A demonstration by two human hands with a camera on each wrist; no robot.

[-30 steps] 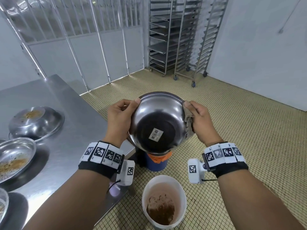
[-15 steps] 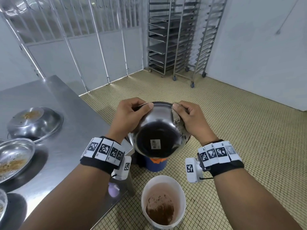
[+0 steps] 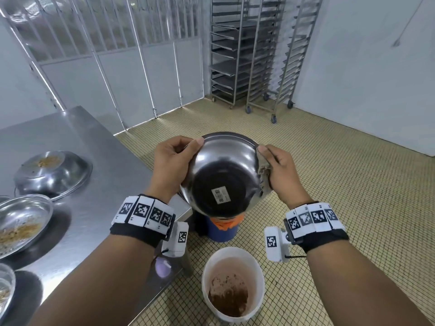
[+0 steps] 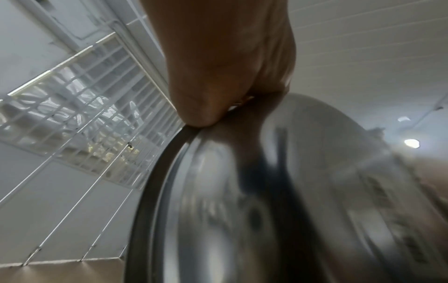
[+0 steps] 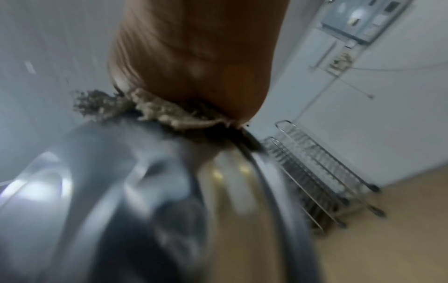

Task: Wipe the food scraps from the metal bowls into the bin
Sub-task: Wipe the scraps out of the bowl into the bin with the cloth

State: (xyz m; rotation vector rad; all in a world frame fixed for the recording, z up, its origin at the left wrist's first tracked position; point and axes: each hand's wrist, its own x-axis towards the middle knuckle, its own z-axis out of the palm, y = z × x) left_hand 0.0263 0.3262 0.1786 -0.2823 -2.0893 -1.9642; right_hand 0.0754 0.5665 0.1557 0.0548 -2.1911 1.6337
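Tiled floor (image 3: pixel 329 184), yellow; two wheeled tray racks (image 3: pixel 249 55) in the far corner. One steel table (image 3: pixel 94 161) at left carrying four bowls with scraps (image 3: pixel 23 222), one upturned. Two pails on the floor: blue pail (image 3: pixel 221 234), white bin (image 3: pixel 233 283) holding brown scraps. One metal bowl (image 3: pixel 223 175) held tilted above them, base toward camera, barcode sticker showing. Left hand (image 3: pixel 171 163) pinches its rim, thumb outside. Right hand (image 3: pixel 280 170) clamps one grey rag (image 3: pixel 264 172) against the opposite rim.
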